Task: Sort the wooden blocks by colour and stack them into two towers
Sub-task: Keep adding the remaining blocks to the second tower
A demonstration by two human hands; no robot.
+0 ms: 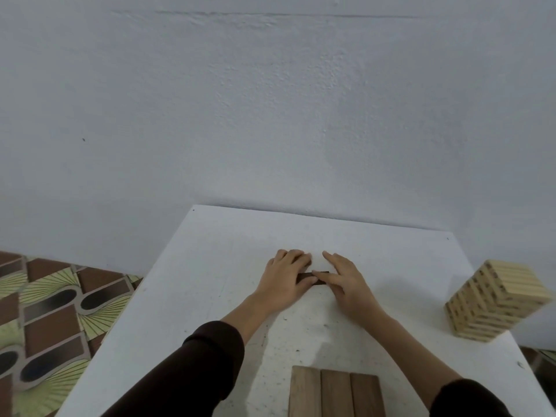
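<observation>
Closest to you stands the brown wooden tower [335,395], while mid-table your left hand [284,282] curls around a dark brown wooden block [310,277], your right hand [347,285] pressing it straight-fingered; it is likely light, rigid, best pinched across its long sides.

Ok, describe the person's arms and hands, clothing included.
Both arms wear long dark brown fabric sleeves, the left sleeve and right sleeve ending partway along the forearms. The left hand and right hand are bare: no gloves, rings, watch or bracelets show.
</observation>
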